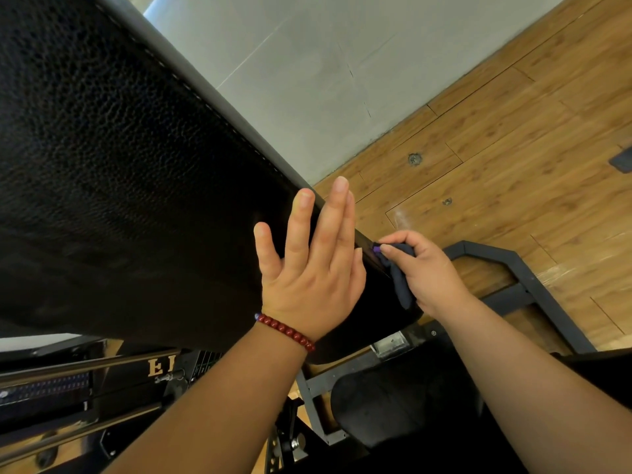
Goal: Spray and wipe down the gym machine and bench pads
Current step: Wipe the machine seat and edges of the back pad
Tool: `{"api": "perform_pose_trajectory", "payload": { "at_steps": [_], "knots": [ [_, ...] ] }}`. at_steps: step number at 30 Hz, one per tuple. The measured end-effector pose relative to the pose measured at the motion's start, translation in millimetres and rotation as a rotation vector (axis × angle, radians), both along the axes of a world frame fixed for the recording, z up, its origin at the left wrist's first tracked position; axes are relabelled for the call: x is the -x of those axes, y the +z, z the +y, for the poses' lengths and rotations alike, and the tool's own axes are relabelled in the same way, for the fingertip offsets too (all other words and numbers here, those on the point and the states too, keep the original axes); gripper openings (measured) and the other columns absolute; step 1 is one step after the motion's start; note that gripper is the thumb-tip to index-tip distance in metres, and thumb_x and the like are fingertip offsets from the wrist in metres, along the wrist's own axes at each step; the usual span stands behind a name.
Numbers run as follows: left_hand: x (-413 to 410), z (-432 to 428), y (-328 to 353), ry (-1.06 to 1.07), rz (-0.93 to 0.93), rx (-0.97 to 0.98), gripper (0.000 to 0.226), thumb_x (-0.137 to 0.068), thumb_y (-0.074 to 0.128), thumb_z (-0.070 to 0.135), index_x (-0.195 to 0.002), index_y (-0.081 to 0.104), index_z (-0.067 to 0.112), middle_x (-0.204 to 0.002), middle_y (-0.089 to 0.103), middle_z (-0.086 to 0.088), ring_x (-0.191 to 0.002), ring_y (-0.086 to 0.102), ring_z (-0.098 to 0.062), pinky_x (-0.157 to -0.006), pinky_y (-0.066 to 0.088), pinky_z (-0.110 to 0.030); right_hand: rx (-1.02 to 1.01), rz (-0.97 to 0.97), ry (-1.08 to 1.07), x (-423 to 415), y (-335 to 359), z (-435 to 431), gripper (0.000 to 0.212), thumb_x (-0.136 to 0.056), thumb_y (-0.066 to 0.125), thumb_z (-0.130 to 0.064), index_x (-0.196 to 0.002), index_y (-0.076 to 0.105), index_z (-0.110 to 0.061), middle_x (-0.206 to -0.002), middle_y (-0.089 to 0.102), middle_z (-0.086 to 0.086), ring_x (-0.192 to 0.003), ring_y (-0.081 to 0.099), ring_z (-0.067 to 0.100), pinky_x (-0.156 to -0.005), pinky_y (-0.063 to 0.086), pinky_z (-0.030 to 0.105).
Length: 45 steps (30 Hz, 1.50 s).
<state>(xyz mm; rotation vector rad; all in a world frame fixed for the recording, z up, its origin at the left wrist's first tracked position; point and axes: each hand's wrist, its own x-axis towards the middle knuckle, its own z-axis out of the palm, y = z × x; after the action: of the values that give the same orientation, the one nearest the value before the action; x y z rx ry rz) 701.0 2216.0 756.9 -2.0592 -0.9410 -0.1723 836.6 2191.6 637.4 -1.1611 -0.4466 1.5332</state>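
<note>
We're laying our left hand flat on the black back pad, fingers straight and spread, nothing in it. A red bead bracelet is sitting on that wrist. We're gripping a dark blue cloth in our right hand, fingers curled round it, and pressing it against the pad's right side edge, near the pad's lower end. The grey metal frame is showing below the right hand, standing on the wood floor. A grey wall is running behind the pad.
</note>
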Motion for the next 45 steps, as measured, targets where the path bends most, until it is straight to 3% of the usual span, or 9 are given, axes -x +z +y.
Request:
{"api": "perform_pose_trajectory", "payload": {
  "at_steps": [4,7,9,14,23,32,38,43,45],
  "knots": [
    [1,-1,0,-0.004,0.008,0.011,0.068,-0.093,0.045,0.042,-0.151,0.03,0.011,-0.155,0.024,-0.004,-0.148,-0.017,-0.031,-0.116,-0.012,-0.053,0.092,-0.066,-0.024,1,-7,-3,0.024,-0.094,0.062,-0.008,-0.079,0.069,-0.026,-0.09,0.07,0.001,-0.097,0.064,0.021,-0.083,0.05,0.029],
    [1,-1,-1,-0.014,0.013,0.012,0.066,-0.093,0.044,0.042,-0.15,0.032,0.012,-0.154,0.025,-0.004,-0.148,-0.016,-0.03,-0.116,-0.012,-0.053,0.009,-0.007,-0.054,4,11,0,0.025,-0.093,0.063,-0.013,-0.078,0.072,-0.031,-0.096,0.071,0.004,-0.099,0.066,0.02,-0.087,0.053,0.031],
    [1,-1,-2,-0.025,0.015,0.017,0.063,-0.094,0.045,0.041,-0.15,0.035,0.014,-0.154,0.026,-0.003,-0.149,-0.015,-0.03,-0.116,-0.013,-0.052,-0.053,-0.028,-0.077,4,18,-5,0.019,-0.093,0.063,-0.012,-0.085,0.07,-0.028,-0.094,0.071,0.0,-0.095,0.066,0.012,-0.082,0.053,0.024],
    [2,-2,-4,-0.051,0.003,0.032,0.056,-0.093,0.048,0.039,-0.145,0.042,0.019,-0.153,0.028,-0.004,-0.149,-0.014,-0.03,-0.116,-0.013,-0.052,0.026,-0.287,-0.031,1,-7,-20,0.016,-0.094,0.063,-0.014,-0.086,0.066,-0.028,-0.094,0.068,-0.005,-0.096,0.064,0.01,-0.077,0.047,0.016],
    [1,-3,-8,-0.085,-0.023,0.06,0.046,-0.092,0.052,0.035,-0.136,0.054,0.023,-0.152,0.03,-0.004,-0.149,-0.012,-0.029,-0.116,-0.012,-0.052,-0.038,-0.191,-0.192,15,10,-34,0.018,-0.094,0.063,-0.017,-0.089,0.067,-0.034,-0.094,0.07,-0.009,-0.096,0.065,0.006,-0.08,0.052,0.02],
    [0,-7,-10,-0.066,-0.009,0.094,0.052,-0.093,0.05,0.037,-0.142,0.046,0.021,-0.153,0.028,-0.005,-0.149,-0.013,-0.029,-0.116,-0.011,-0.051,0.139,-0.26,-0.142,11,-18,-35,0.016,-0.094,0.063,-0.019,-0.086,0.067,-0.031,-0.094,0.07,-0.006,-0.1,0.064,0.012,-0.084,0.051,0.025],
    [-4,-17,-5,-0.155,0.013,0.291,0.061,-0.096,0.046,0.037,-0.148,0.03,0.008,-0.153,0.026,-0.009,-0.149,0.003,-0.027,-0.121,-0.005,-0.043,0.08,-0.275,-0.119,7,-14,-44,0.013,-0.095,0.061,-0.017,-0.089,0.065,-0.028,-0.09,0.067,-0.011,-0.091,0.063,0.001,-0.072,0.047,0.009],
    [-21,-19,-10,-0.061,0.149,0.275,0.063,-0.098,0.033,0.041,-0.151,0.026,0.006,-0.156,0.033,-0.009,-0.146,0.015,-0.028,-0.119,-0.01,-0.043,0.185,-0.258,-0.057,1,-27,-25,0.014,-0.095,0.062,-0.015,-0.086,0.066,-0.025,-0.097,0.069,-0.001,-0.1,0.064,0.017,-0.086,0.051,0.03],
    [-20,-17,-15,-0.053,0.198,0.233,0.063,-0.099,0.03,0.04,-0.151,0.026,0.006,-0.155,0.035,-0.008,-0.145,0.017,-0.026,-0.118,-0.011,-0.045,0.119,-0.199,-0.099,4,-16,-19,0.012,-0.094,0.063,-0.014,-0.088,0.068,-0.024,-0.097,0.069,-0.001,-0.097,0.065,0.012,-0.083,0.051,0.024]
  ]
}}
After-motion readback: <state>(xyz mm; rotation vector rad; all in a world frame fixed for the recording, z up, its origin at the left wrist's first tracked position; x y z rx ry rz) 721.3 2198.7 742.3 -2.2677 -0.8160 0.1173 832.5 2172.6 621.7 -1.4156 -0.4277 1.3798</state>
